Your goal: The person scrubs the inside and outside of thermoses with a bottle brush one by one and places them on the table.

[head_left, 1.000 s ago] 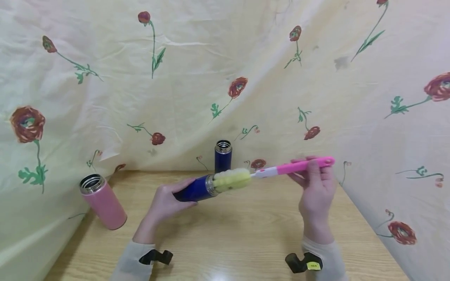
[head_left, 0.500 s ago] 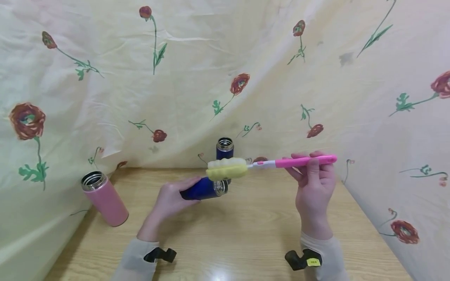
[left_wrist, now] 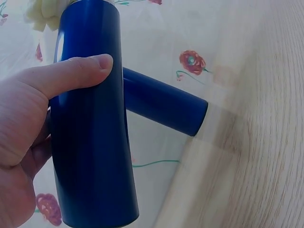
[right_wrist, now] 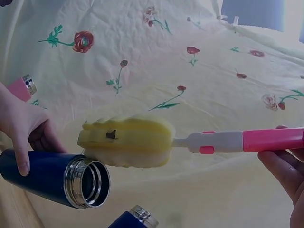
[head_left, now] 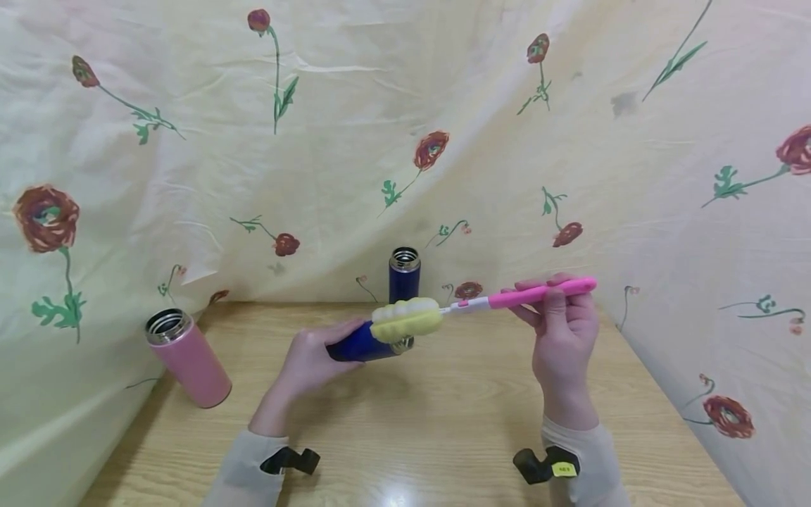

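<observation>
My left hand (head_left: 317,359) grips a dark blue thermos bottle (left_wrist: 92,142) around its body, thumb across the front. The bottle is tipped nearly level, and its uncapped steel mouth (right_wrist: 90,183) points to the right. With my right hand (head_left: 567,338) I hold the pink handle (head_left: 538,292) of a bottle brush between thumb and fingers. Its yellow and white sponge head (right_wrist: 126,142) is outside the bottle, just above the mouth, and overlaps the bottle's neck in the head view.
A second blue thermos (head_left: 404,278), uncapped, stands at the back of the wooden table (head_left: 443,422). An open pink thermos (head_left: 190,362) stands at the left. Flowered cloth (head_left: 329,176) hangs behind and along both sides.
The brush head was at the bottle's mouth, then came up above it, and has since dipped slightly. The bottle has shifted a little to the right and its mouth has tipped lower.
</observation>
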The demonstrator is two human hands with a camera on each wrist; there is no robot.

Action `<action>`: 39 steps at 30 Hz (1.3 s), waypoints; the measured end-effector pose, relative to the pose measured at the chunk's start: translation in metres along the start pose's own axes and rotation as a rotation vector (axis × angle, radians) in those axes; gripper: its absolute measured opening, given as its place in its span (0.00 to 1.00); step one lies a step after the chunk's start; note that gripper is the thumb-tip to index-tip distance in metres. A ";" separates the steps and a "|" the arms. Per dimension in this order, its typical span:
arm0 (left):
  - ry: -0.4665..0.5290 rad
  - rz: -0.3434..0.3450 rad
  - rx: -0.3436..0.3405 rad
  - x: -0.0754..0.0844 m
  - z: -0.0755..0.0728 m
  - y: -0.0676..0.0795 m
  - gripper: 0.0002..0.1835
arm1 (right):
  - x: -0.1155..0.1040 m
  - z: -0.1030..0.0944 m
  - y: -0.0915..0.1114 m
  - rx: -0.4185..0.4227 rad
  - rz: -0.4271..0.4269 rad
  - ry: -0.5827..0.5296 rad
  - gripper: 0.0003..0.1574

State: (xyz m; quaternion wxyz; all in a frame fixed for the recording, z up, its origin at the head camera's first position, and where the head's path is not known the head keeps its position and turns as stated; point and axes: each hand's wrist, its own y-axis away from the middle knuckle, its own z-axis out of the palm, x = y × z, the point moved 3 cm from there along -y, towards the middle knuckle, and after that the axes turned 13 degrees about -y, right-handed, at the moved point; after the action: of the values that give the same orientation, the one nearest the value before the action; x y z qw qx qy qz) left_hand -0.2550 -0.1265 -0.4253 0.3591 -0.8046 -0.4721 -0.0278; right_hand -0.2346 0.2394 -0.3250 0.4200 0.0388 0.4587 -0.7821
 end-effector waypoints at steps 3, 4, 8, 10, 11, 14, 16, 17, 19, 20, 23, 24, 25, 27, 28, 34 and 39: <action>0.003 0.011 0.004 0.001 0.000 0.000 0.40 | 0.000 -0.001 0.000 0.014 -0.003 0.023 0.06; 0.004 0.014 0.005 0.002 0.000 0.000 0.40 | 0.000 -0.001 0.000 0.022 -0.005 0.030 0.07; -0.003 0.026 0.012 0.003 0.001 0.000 0.40 | 0.000 -0.003 0.001 0.058 -0.011 0.053 0.09; -0.006 0.030 0.018 0.004 0.001 0.001 0.41 | 0.001 -0.004 0.001 0.081 -0.013 0.071 0.10; -0.006 0.028 0.020 0.004 0.001 0.001 0.41 | 0.001 -0.005 0.001 0.093 -0.015 0.086 0.10; 0.001 0.019 0.028 0.005 0.001 0.002 0.41 | 0.000 -0.007 0.002 0.132 -0.022 0.144 0.11; 0.006 0.011 0.032 0.006 0.001 0.002 0.41 | 0.000 -0.008 0.004 0.154 -0.022 0.171 0.12; 0.009 0.005 0.036 0.006 0.001 0.003 0.41 | -0.001 -0.008 0.005 0.163 -0.023 0.184 0.12; 0.016 -0.008 0.039 0.005 0.002 0.004 0.41 | -0.002 -0.008 0.006 0.175 -0.024 0.196 0.12; 0.026 -0.021 0.038 0.006 0.001 0.004 0.41 | -0.002 -0.008 0.007 0.177 -0.029 0.197 0.12; 0.078 -0.082 0.032 0.005 0.001 0.005 0.40 | -0.004 -0.007 0.008 0.182 -0.053 0.228 0.11; 0.095 -0.103 0.032 0.005 0.001 0.005 0.40 | -0.005 -0.007 0.008 0.177 -0.062 0.244 0.11; 0.111 -0.121 0.035 0.004 0.001 0.005 0.40 | -0.006 -0.006 0.009 0.173 -0.071 0.246 0.11; 0.128 -0.142 0.044 0.004 0.000 0.005 0.40 | -0.007 -0.004 0.009 0.170 -0.083 0.258 0.10; 0.127 -0.145 0.051 0.004 0.000 0.004 0.40 | -0.008 -0.003 0.010 0.166 -0.086 0.256 0.10; 0.094 -0.132 0.093 0.003 0.000 0.003 0.41 | -0.012 0.004 0.010 0.152 -0.098 0.231 0.07; 0.078 -0.121 0.130 0.003 0.001 0.004 0.41 | -0.016 0.007 0.012 0.140 -0.090 0.273 0.06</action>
State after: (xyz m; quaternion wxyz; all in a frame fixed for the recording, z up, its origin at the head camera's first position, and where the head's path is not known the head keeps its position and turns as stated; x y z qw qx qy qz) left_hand -0.2505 -0.1253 -0.4269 0.4263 -0.7479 -0.5063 -0.0499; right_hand -0.2138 0.2407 -0.3222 0.3146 0.1533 0.4571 -0.8176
